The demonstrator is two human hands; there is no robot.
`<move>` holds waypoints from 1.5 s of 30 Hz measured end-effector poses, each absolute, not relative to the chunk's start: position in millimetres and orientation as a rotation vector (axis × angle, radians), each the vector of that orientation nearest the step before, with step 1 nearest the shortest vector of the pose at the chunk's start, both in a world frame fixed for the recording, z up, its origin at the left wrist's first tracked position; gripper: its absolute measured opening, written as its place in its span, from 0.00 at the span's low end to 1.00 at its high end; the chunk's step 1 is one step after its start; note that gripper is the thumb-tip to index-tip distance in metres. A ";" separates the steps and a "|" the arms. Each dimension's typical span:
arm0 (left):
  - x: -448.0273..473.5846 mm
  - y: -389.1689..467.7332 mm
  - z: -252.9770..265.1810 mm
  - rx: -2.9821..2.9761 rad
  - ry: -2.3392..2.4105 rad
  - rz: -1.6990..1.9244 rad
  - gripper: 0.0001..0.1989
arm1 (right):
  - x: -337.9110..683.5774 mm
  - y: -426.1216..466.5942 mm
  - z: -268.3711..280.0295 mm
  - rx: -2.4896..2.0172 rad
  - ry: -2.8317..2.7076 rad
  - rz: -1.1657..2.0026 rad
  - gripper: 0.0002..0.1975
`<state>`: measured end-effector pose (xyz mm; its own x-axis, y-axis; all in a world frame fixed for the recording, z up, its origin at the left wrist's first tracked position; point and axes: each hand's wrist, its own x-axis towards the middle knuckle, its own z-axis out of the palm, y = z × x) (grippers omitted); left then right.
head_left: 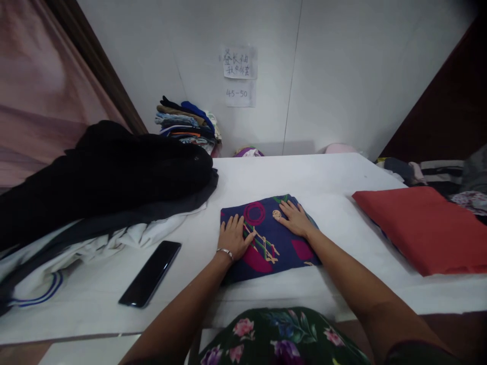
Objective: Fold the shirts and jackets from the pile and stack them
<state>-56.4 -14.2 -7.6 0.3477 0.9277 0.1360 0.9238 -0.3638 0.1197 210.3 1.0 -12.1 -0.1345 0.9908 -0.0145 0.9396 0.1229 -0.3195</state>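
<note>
A navy garment with a magenta, green and cream print (262,243) lies folded into a flat rectangle on the white table (266,177). My left hand (233,238) rests flat on its left side, fingers stretched out; a bracelet circles that wrist. On the upper right part of the same garment lies my right hand (294,219), palm down with the fingers spread. Neither hand grips the cloth. Whatever is under the palms is hidden.
A black phone (150,276) lies left of the garment. Beyond it is a heap of black clothes (125,167) over white ones. A folded red garment (426,225) is at the right. Stacked clothes (186,124) stand by the wall, below paper notes (239,76).
</note>
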 end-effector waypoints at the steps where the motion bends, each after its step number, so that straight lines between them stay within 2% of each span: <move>1: -55.9 -13.8 -7.4 2.556 1.759 0.282 0.36 | 210.6 0.3 -13.9 -1.909 -2.190 0.375 0.37; 7: -55.2 -11.8 -6.4 2.480 1.715 0.334 0.36 | 211.6 2.2 -14.5 -1.841 -2.088 0.487 0.32; 11: -69.0 -5.4 -7.1 2.260 1.694 0.539 0.32 | 237.5 -0.9 -14.8 -1.755 -1.745 0.602 0.29; 14: -87.9 5.2 -6.2 1.920 1.791 0.720 0.30 | 261.9 -10.4 -13.9 -1.819 -1.359 0.704 0.33; 19: -107.5 27.1 6.4 1.346 1.799 0.766 0.30 | 272.7 -19.2 0.6 -1.785 -0.990 1.078 0.41; 21: -107.9 32.8 13.7 1.172 1.680 0.765 0.28 | 269.4 -17.4 8.8 -1.750 -0.916 1.203 0.38; 24: -105.2 34.7 23.1 0.971 1.413 0.677 0.24 | 266.4 -12.8 17.1 -1.587 -0.895 1.477 0.25; 29: -101.1 28.6 30.1 0.991 1.191 0.578 0.22 | 267.6 -9.1 21.0 -1.453 -0.845 1.774 0.12; 31: -100.4 29.6 35.0 1.023 1.186 0.664 0.21 | 268.4 -8.9 27.1 -1.403 -0.871 1.761 0.09; 35: -101.8 43.6 69.0 1.081 1.105 0.970 0.21 | 275.0 -5.5 62.4 -1.322 -0.986 1.578 0.14; 40: -102.4 57.7 151.1 1.477 0.900 1.345 0.26 | 294.1 6.4 130.2 -1.116 -1.302 1.090 0.16; 43: -101.5 51.2 178.9 1.903 0.874 1.444 0.20 | 307.8 5.8 145.1 -1.112 -1.407 0.709 0.11; 45: -101.5 41.0 170.6 2.229 0.845 1.398 0.11 | 315.2 -2.7 132.0 -1.173 -1.462 0.572 0.09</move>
<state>-101.5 41.0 170.6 0.3260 0.6623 0.6746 0.2889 -0.7492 0.5960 315.2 -2.7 132.0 0.1152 0.8860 0.4492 0.3459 0.3881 -0.8542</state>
